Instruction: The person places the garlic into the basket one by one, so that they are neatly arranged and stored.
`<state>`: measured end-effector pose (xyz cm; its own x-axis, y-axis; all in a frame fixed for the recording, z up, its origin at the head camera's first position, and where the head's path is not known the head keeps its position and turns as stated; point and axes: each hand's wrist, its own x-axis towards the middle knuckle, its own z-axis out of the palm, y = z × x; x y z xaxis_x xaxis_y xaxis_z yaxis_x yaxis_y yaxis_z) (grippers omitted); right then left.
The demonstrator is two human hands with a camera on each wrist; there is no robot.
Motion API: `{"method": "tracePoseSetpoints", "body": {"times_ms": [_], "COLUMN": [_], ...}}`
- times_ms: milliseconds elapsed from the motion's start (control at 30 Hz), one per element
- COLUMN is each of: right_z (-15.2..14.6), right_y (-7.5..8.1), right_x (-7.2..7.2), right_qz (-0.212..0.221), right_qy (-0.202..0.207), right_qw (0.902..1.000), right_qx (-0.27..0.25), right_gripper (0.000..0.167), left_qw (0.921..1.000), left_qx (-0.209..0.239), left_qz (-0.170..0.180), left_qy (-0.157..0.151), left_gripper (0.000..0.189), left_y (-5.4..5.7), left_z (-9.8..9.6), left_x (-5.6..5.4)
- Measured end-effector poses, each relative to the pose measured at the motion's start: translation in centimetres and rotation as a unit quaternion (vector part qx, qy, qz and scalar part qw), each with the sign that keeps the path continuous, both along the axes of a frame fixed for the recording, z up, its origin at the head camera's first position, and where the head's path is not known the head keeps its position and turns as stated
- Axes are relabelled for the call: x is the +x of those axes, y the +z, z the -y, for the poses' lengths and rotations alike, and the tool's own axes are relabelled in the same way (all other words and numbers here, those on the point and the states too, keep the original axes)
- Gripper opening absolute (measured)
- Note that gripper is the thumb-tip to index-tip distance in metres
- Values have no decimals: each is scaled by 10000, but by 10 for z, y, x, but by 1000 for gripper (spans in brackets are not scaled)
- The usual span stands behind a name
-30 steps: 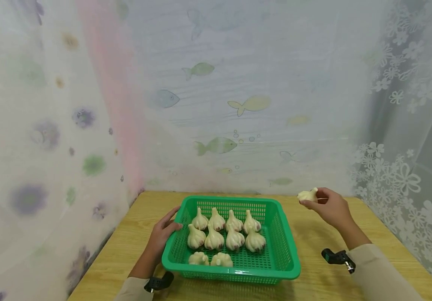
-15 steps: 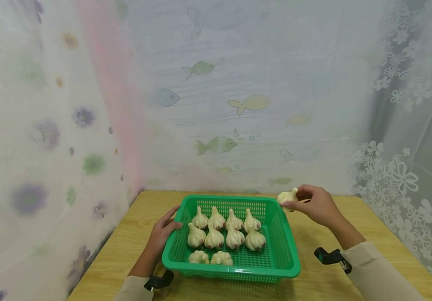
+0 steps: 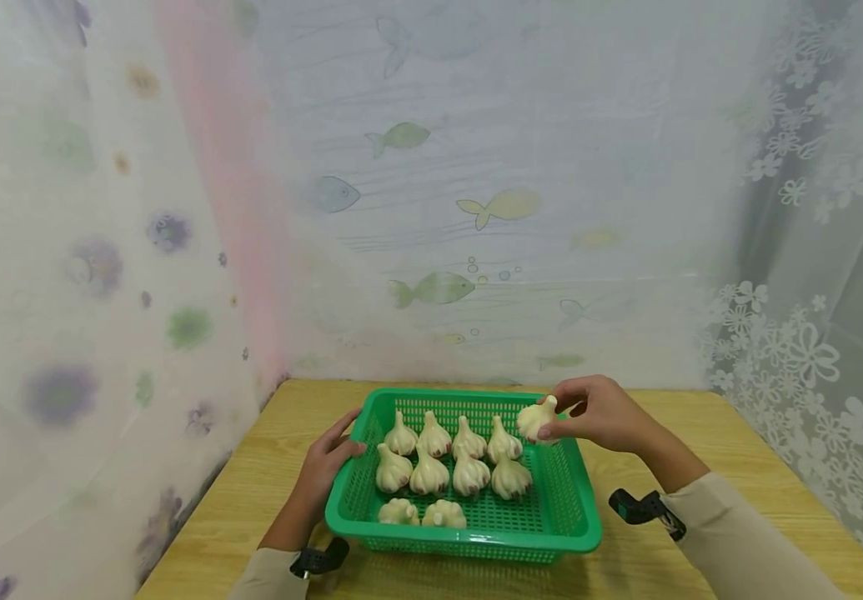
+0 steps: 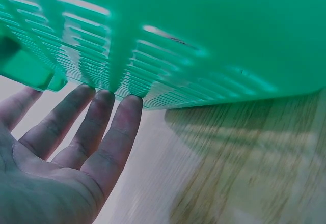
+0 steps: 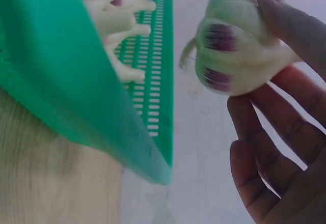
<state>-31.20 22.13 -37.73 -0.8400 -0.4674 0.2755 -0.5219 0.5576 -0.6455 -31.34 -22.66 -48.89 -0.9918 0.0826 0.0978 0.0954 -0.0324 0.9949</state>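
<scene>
My right hand (image 3: 599, 412) pinches a garlic bulb (image 3: 538, 421) between thumb and fingers, over the right back part of a green plastic basket (image 3: 464, 540). In the right wrist view the bulb (image 5: 237, 43) shows purple patches, and its stem points toward the palm. Inside the basket several garlic bulbs (image 3: 428, 475) stand in two rows with stems up, and two more bulbs (image 3: 444, 514) lie along the near side. On the left, my left hand (image 3: 322, 471) rests against the basket; its straight fingers (image 4: 119, 132) touch the slotted outer wall in the left wrist view.
The basket stands on a light wooden table (image 3: 649, 533). Behind it hangs a pale curtain (image 3: 416, 242) with printed fish, with more patterned sheeting on both sides. Inside the basket, bare slotted floor (image 3: 529, 521) shows at the right front.
My right hand has carried the garlic bulb leftward and slightly down, from beyond the basket's right side to over its right back part. The left hand and basket have stayed put.
</scene>
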Motion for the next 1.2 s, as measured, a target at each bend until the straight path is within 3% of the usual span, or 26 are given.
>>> {"method": "tracePoseSetpoints", "body": {"times_ms": [333,467,667,900,1200], "right_z": [27,38,51,59,72], "right_y": [4,0,-7,-16,-20], "right_x": [-11,-17,-21,-21,-13], "right_qz": [622,994,1580,1926,2220], "right_qy": [1281,1836,2605,2963,3062], "right_qw": [9898,9780,9524,9344,9223], "right_qx": [-62,-11,120,448,790], "right_gripper": [34,37,34,31,27], "left_qw": [10000,9999,9999,9998,9995], "left_qx": [-55,-88,-79,-133,-196], "left_qz": [-22,-8,-8,-27,-41], "left_qy": [72,117,107,160,255], "left_gripper": [61,61,60,63,63], "left_y": [-2,-3,-3,-1,1], "left_z": [0,0,0,-3,-9], "left_x": [-2,-1,-3,4,17]}}
